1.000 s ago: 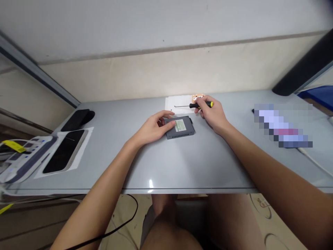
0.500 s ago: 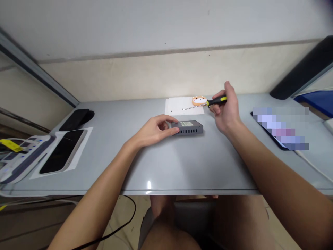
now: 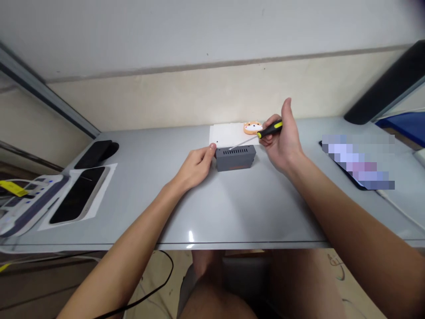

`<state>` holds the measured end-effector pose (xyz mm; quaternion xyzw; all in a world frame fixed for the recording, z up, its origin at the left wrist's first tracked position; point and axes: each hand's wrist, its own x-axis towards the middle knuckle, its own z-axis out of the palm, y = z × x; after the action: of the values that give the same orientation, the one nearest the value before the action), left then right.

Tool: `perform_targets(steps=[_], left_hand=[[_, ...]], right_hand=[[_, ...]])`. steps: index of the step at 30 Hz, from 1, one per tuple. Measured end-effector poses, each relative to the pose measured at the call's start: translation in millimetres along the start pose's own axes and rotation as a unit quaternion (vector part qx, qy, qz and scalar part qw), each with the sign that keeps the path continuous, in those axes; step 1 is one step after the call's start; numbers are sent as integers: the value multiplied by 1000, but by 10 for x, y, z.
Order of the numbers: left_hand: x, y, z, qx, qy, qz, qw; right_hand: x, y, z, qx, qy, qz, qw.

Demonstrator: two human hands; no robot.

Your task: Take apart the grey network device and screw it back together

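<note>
In the head view, your left hand (image 3: 198, 167) gripped the left end of the dark grey vented box (image 3: 235, 159), which stood on edge on the grey desk (image 3: 206, 212), its slotted side up. Your right hand (image 3: 282, 137) was closed round the black-and-yellow screwdriver (image 3: 270, 129), thumb raised, and the shaft slanted down toward the slots. Behind the box lay white paper (image 3: 226, 133) and an orange animal-face item (image 3: 253, 128).

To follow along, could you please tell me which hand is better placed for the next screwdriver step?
Probably the right hand: it holds the screwdriver, shaft pointing toward the vented gray box, while the left hand holds the box's left end.
</note>
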<state>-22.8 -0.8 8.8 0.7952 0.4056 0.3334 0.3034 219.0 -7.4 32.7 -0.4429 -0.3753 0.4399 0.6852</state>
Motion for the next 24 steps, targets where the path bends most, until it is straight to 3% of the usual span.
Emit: perform_targets(steps=[11, 24], left_hand=[[-18, -60, -54, -7, 98, 167, 981], [-23, -19, -8, 47, 107, 234, 965]], right_hand=[[-82, 42, 129, -26, 18, 49, 998], [-107, 61, 117, -35, 19, 44, 998]])
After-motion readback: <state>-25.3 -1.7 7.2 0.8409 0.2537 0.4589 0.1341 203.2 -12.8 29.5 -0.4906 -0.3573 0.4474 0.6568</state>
